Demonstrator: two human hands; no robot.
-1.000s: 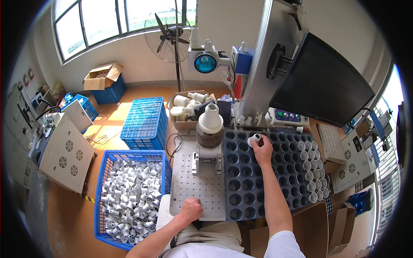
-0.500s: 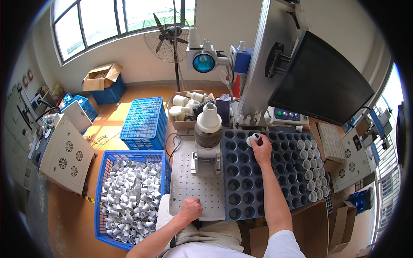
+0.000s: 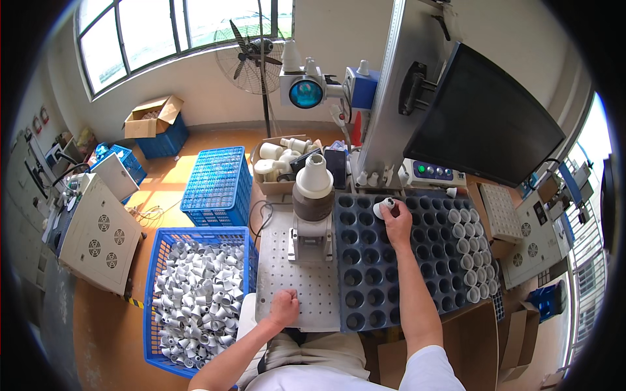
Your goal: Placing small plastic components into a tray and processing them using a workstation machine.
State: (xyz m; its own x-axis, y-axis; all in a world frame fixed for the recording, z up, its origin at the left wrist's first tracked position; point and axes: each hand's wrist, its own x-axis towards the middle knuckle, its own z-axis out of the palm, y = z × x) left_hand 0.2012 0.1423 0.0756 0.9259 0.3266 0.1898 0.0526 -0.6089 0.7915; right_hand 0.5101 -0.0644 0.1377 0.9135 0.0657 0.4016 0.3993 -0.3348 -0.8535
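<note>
Left hand [image 3: 285,307] has crept a little toward 11 o'clock since the earlier frame, while the right hand [image 3: 399,225] is in pretty much the same spot. That right hand has its thumb and fingers pinched on 1 white cup [image 3: 379,210], tipped over the far part of the dark tray [image 3: 361,246]; can't tell if it's touching. Left one's curled into a loose fist with nothing showing in it, over the near end of the perforated plate [image 3: 277,260].

Going out from the held cup: filled pockets with more white cups [image 3: 470,229] at 4 o'clock, and the right forearm blocks some of the pockets at 5 to 6. At 9 there's a fixture [image 3: 301,241] with a white cone [image 3: 314,177] upright on it, standing between the tray and the blue basket [image 3: 249,260] of loose cones at 8. Carton [image 3: 277,189] of white parts at 10, blue lens [image 3: 306,94] and fan [image 3: 251,49] at 11, metal column [image 3: 385,111] at 12, control box [image 3: 433,174] and dark monitor [image 3: 486,117] at 2. Tiny mark on the monitor's lower bezel, too small to read.
</note>
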